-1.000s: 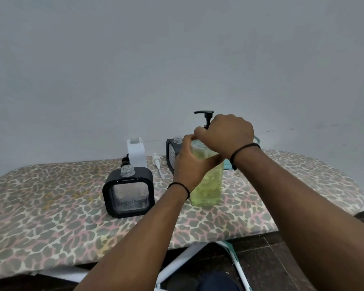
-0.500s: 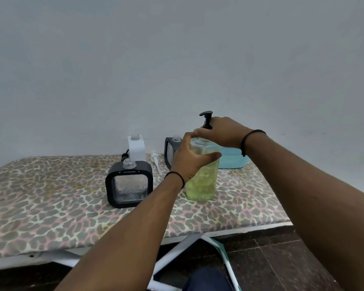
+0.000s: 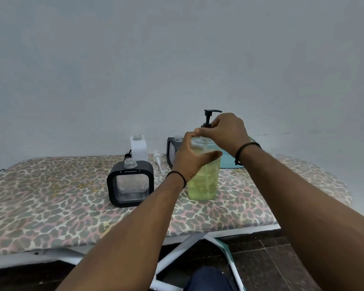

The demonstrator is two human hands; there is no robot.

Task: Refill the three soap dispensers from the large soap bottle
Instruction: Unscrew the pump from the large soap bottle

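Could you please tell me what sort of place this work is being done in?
Probably a home room: the work surface is an ironing board in a leopard-print cover, set against a plain painted wall over dark floor tiles.

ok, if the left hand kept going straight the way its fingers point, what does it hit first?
Nothing new: the left hand already grips the soap bottle. Beyond it, probably the teal mat; depth unclear.

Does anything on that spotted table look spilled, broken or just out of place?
No spill or damage shows. A white pump lies loose on the table beside the white dispenser, whose neck is open. The front black dispenser also stands capless. That fits a refill under way, not an accident.
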